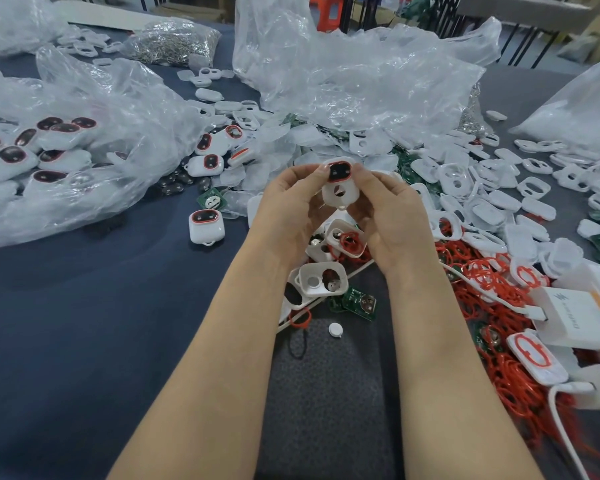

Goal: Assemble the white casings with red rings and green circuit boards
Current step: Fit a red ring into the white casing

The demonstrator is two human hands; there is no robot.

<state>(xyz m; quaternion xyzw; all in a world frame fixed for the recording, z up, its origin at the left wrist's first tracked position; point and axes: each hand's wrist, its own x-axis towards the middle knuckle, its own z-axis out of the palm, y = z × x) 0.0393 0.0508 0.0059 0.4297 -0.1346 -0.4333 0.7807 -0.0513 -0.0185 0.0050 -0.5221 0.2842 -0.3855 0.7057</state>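
Note:
Both hands hold one white casing [340, 194] up above the table's middle. My left hand [291, 206] grips its left side, thumb by a dark oval insert with a red ring [339, 170] at the casing's top. My right hand [388, 209] pinches the right side. Below the hands lie open white casings [322, 280], one with a loose red ring [350, 242] in it. A green circuit board [360, 303] lies near my wrists. Red rings [492, 289] pile up at the right.
Finished white units [206, 230] lie left and inside a clear plastic bag [66, 157]. More crumpled bags [354, 81] stand at the back. White casing halves [499, 188] cover the right side. A white charger box [575, 313] with cable sits at the right edge. A small white button [336, 330] lies near.

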